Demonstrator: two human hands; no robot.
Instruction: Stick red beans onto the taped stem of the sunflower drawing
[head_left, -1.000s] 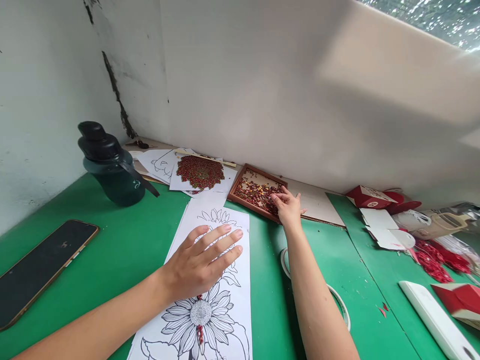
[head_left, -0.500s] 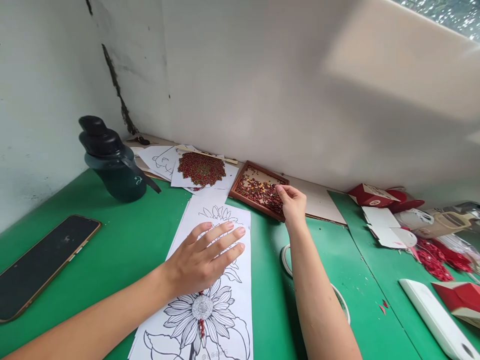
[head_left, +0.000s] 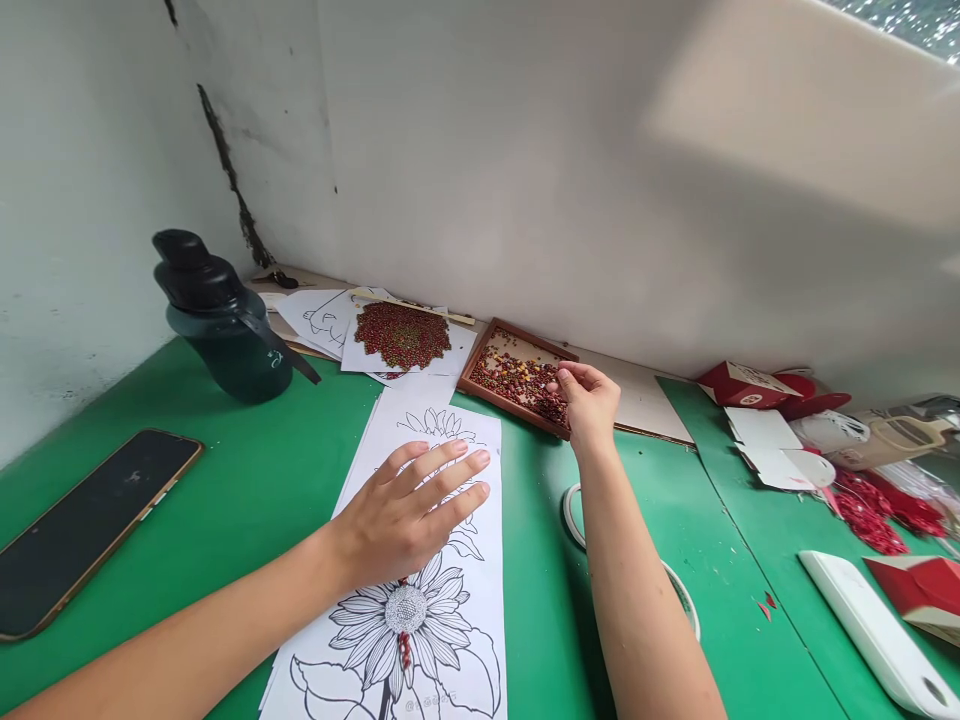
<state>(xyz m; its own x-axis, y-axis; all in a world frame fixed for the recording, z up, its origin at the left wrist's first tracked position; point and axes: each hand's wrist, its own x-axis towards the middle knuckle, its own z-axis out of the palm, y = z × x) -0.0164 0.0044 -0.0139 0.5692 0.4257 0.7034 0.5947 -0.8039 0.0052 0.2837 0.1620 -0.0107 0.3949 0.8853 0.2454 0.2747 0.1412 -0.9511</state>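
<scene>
My left hand (head_left: 409,515) lies flat, fingers stretched out, on a white sheet with a line drawing of a sunflower (head_left: 420,620) on the green table (head_left: 247,480). A few red beans are stuck along the flower's stem below its centre. My right hand (head_left: 589,400) reaches over the near right corner of a brown wooden tray (head_left: 480,365) filled with red and yellow beans. Its fingers are curled in a pinch above the beans; what they hold is too small to make out.
A dark green bottle (head_left: 221,325) stands at the back left, a phone (head_left: 82,530) lies at the left. A bean-covered sheet (head_left: 401,337) rests behind the drawing. A white ring (head_left: 679,600) lies under my right arm. Red boxes, paper scraps (head_left: 765,440) and a white bar (head_left: 870,630) crowd the right.
My right hand went from fingers spread down in the beans to lifted and pinched together over the tray's corner. My left hand stayed flat on the drawing.
</scene>
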